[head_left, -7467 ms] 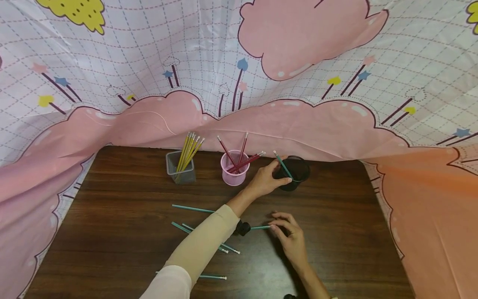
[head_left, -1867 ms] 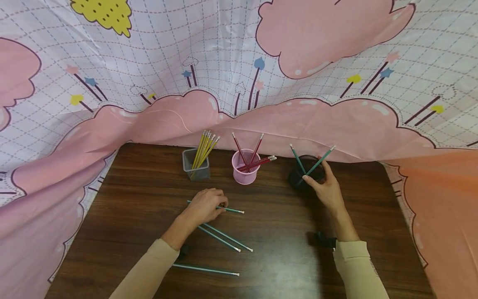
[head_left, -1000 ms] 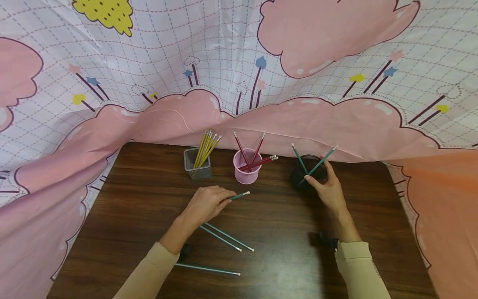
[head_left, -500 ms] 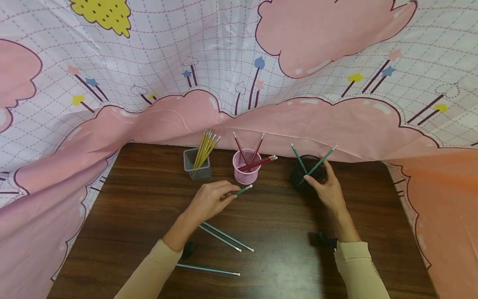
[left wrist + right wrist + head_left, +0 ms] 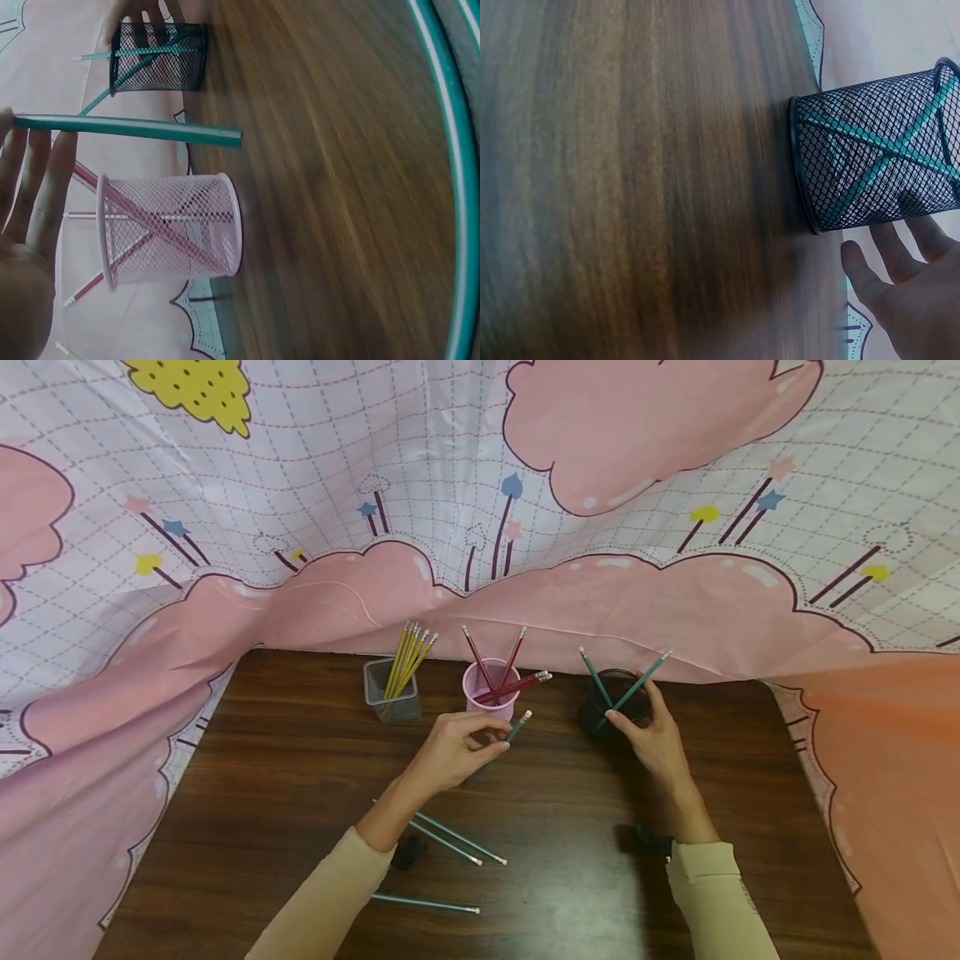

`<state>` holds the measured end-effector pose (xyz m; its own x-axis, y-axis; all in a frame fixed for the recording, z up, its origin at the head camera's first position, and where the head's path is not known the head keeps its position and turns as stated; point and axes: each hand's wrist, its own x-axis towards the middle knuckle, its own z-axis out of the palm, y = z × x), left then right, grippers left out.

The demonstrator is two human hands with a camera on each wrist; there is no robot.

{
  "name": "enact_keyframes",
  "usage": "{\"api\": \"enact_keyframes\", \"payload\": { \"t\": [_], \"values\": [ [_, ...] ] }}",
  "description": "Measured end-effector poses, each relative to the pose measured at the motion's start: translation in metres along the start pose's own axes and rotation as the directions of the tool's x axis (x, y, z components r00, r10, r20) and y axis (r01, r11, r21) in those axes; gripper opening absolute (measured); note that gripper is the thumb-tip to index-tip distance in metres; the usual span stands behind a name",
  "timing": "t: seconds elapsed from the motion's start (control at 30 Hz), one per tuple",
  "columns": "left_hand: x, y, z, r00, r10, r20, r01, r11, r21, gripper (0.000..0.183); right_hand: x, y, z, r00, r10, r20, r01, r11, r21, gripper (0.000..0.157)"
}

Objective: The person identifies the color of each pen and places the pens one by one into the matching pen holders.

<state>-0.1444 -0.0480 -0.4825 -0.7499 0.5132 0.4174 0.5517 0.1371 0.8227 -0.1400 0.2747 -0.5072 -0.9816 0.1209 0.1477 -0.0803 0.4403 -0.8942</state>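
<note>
Grey square cup, bearing yellow pencils, stands beyond and left of the left hand's grip. Loose green pencils lie on the wooden table, on the near side of that grip. Left hand pinches a single green pencil, tilted, eraser end up, clear of the tabletop. Pink mesh cup, containing red pencils, stands just beyond the pinch. Farther right, black mesh cup, containing two further green pencils, is gripped by the right hand, thumb nearside.

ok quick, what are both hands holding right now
Left hand: pinching a green pencil between thumb and fingers.
Right hand: holding the black mesh pencil cup.
</note>
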Motion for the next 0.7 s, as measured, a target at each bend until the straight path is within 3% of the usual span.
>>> {"api": "enact_keyframes", "payload": {
  "t": [0.2, 0.5, 0.7],
  "values": [
    [0.022, 0.007, 0.017, 1.0, -0.004, 0.01, 0.004, 0.999, -0.051, 0.016, 0.0, 0.0, 0.0, 1.0, 0.012, -0.009, -0.012, 1.0, 0.024, 0.074],
    [0.077, 0.021, 0.044, 0.999, -0.023, 0.042, 0.027, 0.995, -0.092, 0.014, -0.001, 0.0, -0.001, 1.0, 0.01, -0.008, -0.01, 1.0, -0.001, 0.075],
    [0.094, 0.018, 0.054, 0.996, -0.077, 0.049, 0.084, 0.986, -0.147, 0.014, 0.0, -0.002, -0.001, 1.0, 0.014, 0.007, -0.013, 1.0, -0.025, 0.076]
  ]
}}
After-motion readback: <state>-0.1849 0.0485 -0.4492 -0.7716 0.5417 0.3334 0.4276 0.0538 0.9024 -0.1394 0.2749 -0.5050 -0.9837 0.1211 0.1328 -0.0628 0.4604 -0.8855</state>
